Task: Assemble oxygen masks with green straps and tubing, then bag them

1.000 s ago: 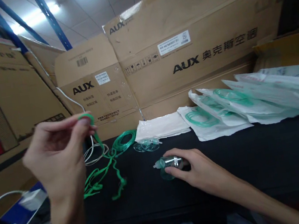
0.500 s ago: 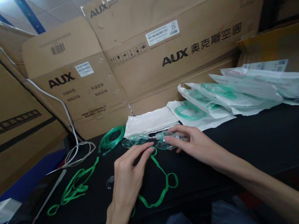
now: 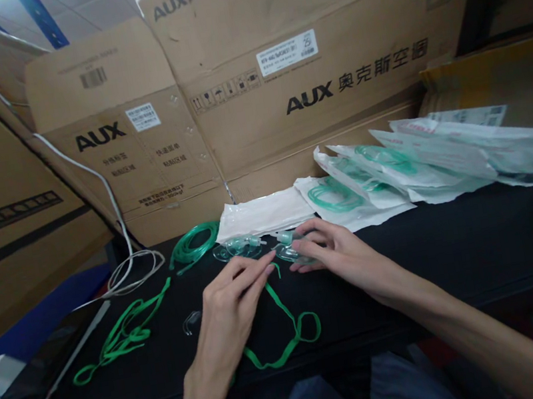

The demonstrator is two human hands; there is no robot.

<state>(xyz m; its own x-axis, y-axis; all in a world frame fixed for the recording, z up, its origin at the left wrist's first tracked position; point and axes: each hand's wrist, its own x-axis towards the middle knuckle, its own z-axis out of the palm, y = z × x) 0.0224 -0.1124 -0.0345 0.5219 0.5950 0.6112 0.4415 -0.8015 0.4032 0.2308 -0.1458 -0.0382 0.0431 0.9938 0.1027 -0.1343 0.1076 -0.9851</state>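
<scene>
My right hand [image 3: 327,244] is closed around a clear mask [image 3: 285,252] with a pale green connector, just above the black table. Its fingers cover much of the mask. My left hand [image 3: 234,299] pinches the end of a green elastic strap [image 3: 284,309] with thumb and forefinger, close to the mask's left edge. The strap hangs and curls onto the table, with a loop at its right. A second clear mask [image 3: 240,247] lies just behind the left fingertips. Left of that hand are a small clear bent piece [image 3: 192,322] and a bunch of green straps [image 3: 125,336].
Coiled green tubing [image 3: 195,243] lies at the back left beside a white cable [image 3: 125,249]. White packets [image 3: 263,213], several with green tubing inside, line the back right. Large cardboard boxes [image 3: 246,135] stand behind the black table [image 3: 438,260].
The right hand and its mask have shifted slightly left, and the mask has tilted. The left fingertips have moved nearer the mask's edge. The strap's upper end has changed from a loop to a short hanging bend.
</scene>
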